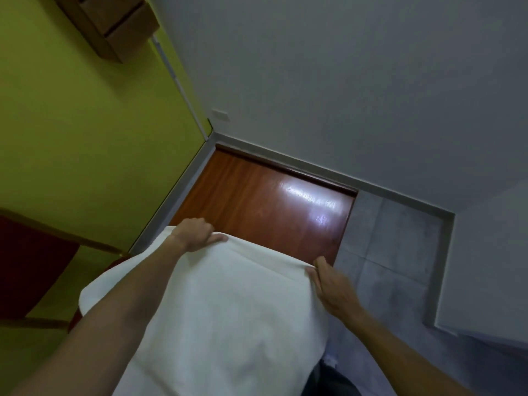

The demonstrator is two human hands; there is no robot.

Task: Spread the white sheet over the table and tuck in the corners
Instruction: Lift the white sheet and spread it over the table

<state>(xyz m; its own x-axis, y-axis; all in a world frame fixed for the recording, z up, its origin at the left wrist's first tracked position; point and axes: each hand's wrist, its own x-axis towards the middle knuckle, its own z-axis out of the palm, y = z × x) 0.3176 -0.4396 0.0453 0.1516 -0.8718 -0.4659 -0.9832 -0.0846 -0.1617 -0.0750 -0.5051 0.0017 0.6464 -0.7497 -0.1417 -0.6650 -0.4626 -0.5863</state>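
Now L hand & R hand each pinch the far edge of the plain white cloth sheet, stretched betw. them, prob. to throw it over the glossy red-brown wooden top just beyond the fingertips.

White sheet at 6 o'clock is showing plain white, unpatterned, with soft grey shading in its folds. Wood surface at centre is gleaming reddish-brown with fine straight grain and a pale glare patch. Side wall at 9 o'clock is showing flat yellow-green, back wall at 1 o'clock flat pale grey, floor tiles at 3 o'clock mottled grey with thin joint lines, panel at 8 o'clock dark red, and shelf at 11 o'clock mid-brown.
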